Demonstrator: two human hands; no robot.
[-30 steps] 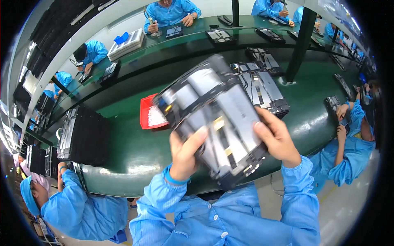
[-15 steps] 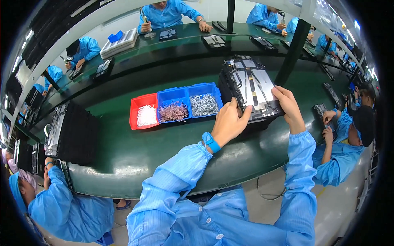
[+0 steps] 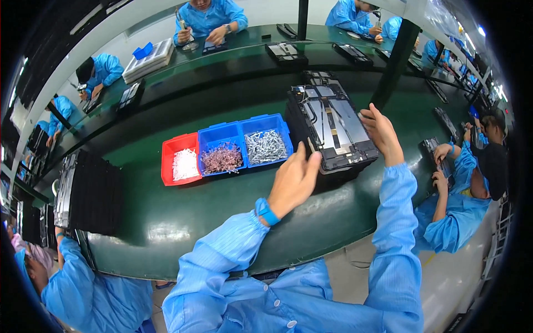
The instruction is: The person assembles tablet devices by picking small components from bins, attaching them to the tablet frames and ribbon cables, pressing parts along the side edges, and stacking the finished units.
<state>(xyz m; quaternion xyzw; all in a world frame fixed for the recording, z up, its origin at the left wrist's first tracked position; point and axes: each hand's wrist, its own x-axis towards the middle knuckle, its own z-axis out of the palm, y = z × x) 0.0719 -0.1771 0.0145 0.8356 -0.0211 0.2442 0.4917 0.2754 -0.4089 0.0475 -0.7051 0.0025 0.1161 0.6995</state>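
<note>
A stack of flat black electronic assemblies (image 3: pixel 334 126) stands on the green bench in front of me, with silver panels, thin cables and small connectors on its top unit. My left hand (image 3: pixel 294 180) is at the near left corner of the stack, fingers and thumb apart, holding nothing. By the right edge of the top unit, my right hand (image 3: pixel 382 133) has its fingers spread and its palm turned inward. Whether a fingertip still touches the edge is hard to see.
Left of the stack sit a red bin (image 3: pixel 165 164) of white bits, a blue bin (image 3: pixel 203 132) of pinkish-brown pieces and another blue bin (image 3: pixel 261 121) of silver pieces. A second black stack (image 3: pixel 91 191) stands far left. A dark post (image 3: pixel 396 64) rises behind; co-workers sit around.
Both hands have loosened and moved apart from the top unit, which now lies squarely on the stack. Across the bench, a co-worker's hand has moved from the tabletop to a device.
</note>
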